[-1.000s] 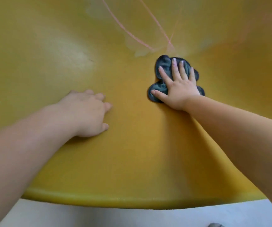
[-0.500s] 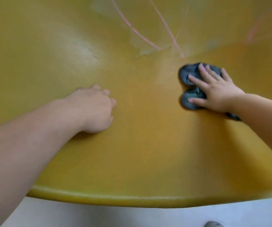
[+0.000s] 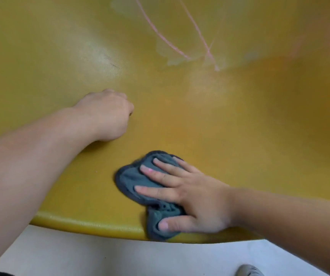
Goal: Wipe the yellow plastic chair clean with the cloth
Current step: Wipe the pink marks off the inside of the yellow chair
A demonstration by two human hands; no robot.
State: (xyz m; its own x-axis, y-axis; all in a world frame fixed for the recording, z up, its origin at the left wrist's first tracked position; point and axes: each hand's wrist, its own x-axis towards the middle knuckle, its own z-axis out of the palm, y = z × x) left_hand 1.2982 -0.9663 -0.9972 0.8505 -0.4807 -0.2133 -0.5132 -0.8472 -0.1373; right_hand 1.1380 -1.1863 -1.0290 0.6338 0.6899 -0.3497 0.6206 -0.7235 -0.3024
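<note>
The yellow plastic chair [image 3: 229,126] fills most of the view, its seat curving up into the backrest. A crumpled grey cloth [image 3: 132,179] lies near the seat's front edge, part of it hanging over the rim. My right hand [image 3: 190,194] presses flat on the cloth, fingers spread across it and thumb over the rim. My left hand [image 3: 106,114] rests on the seat to the left, fingers curled under into a loose fist, holding nothing. Pink scribble lines [image 3: 204,38] and pale smears mark the backrest.
The rounded front rim of the seat [image 3: 92,226] runs across the lower view. Below it lies a pale floor [image 3: 100,255]. A grey shoe tip [image 3: 248,271] shows at the bottom right edge.
My right hand has swept the cloth from the back of the seat, first rightward, then down toward me to the front rim. My left hand's fingers have curled under.
</note>
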